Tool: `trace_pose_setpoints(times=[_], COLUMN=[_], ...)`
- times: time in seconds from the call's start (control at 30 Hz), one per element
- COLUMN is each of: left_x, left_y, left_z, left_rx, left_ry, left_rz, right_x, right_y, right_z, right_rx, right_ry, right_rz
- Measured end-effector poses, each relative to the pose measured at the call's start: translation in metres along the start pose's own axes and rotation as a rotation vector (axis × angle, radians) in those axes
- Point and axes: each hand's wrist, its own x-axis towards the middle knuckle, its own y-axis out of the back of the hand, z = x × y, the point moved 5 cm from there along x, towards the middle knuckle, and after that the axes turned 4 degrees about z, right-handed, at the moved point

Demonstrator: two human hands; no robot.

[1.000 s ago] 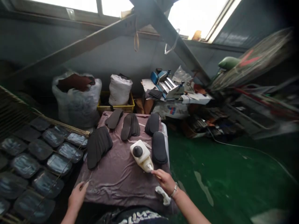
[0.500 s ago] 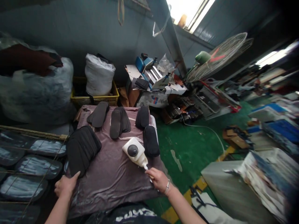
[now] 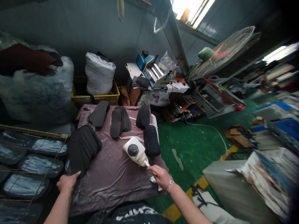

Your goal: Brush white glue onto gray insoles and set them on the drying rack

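A fanned stack of black insoles (image 3: 80, 149) lies at the left of a cloth-covered table (image 3: 109, 183). My left hand (image 3: 67, 182) is at the near end of this stack, closed on the tip of the front insole, with some fingers hidden. My right hand (image 3: 161, 177) is wrapped round a brush (image 3: 152, 171), whose handle is mostly covered by the fingers. The white-coated head of the brush is at the mouth of a white plastic bottle (image 3: 137, 157), which lies on its side and has a dark round patch.
More insole piles (image 3: 121, 121) sit along the table's far side and right edge. To the left, a rack (image 3: 35, 135) carries insoles smeared with white. Behind are a yellow crate (image 3: 107, 99) and a blue roller machine (image 3: 151, 70). A fan (image 3: 221, 56) stands at the right.
The camera view has shifted slightly. My left hand stays at the insole's tip, and my right hand keeps the brush at the bottle's mouth with barely any movement.
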Motion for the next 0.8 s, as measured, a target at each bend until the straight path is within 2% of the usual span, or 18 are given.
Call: trace_pose_setpoints(times=[0.17, 0.27, 0.43, 0.53, 0.7, 0.8], left_x=[-0.001, -0.005, -0.011, -0.011, -0.003, 0.002], left_y=[0.003, 0.001, -0.006, -0.007, -0.005, -0.005], left_z=[0.001, 0.003, 0.005, 0.005, 0.006, 0.007], left_rx=[-0.013, -0.002, 0.021, 0.043, 0.071, 0.079], left_ry=[-0.041, -0.057, -0.076, -0.067, -0.109, -0.145], left_rz=[-0.02, -0.002, 0.022, 0.028, -0.026, -0.072], right_x=[-0.004, -0.007, -0.02, -0.026, -0.026, -0.025], right_y=[-0.005, -0.003, -0.011, -0.021, -0.038, -0.045], right_z=[0.001, 0.005, 0.04, 0.055, 0.055, 0.052], right_rx=[0.056, 0.21, 0.715, 0.956, 1.234, 1.309], right_ry=[-0.027, -0.108, -0.603, -0.783, -0.839, -0.844], right_rz=[-0.004, 0.119, 0.466, 0.633, 0.767, 0.836])
